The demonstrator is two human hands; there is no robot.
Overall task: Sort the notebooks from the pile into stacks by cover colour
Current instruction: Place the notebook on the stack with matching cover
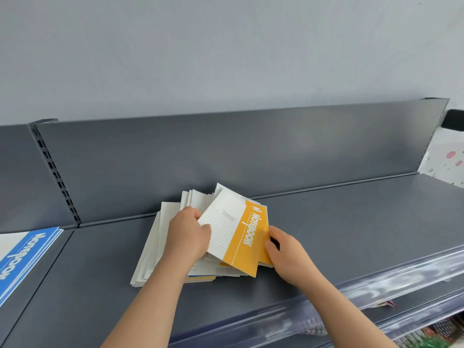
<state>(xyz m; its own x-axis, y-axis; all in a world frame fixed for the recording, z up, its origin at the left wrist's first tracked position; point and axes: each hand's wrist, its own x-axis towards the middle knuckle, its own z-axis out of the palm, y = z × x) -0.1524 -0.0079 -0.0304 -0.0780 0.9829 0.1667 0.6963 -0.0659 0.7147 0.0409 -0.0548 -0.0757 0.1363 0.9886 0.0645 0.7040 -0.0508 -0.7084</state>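
Item: yellow notebook [247, 237], white lined panel on one half, yellow band printed "NOTEBOOK" on the other. It is held tilted just above the pile [150, 252].

Pile: loose, fanned notebooks, mostly white edges showing, with a second yellow cover directly under the held one. It lies mid-shelf against the back panel [200, 156].

Left hand [187, 234]: fingers curled round the notebook's white edge, thumb on top.

Right hand [283, 252]: fingers bent, pinching the yellow edge at the opposite side.

Blue notebooks [22, 257]: a flat stack at the far left, well apart from the pile.

Support: grey metal shelf [351, 222], with a clear plastic strip [376, 292] along its front lip.
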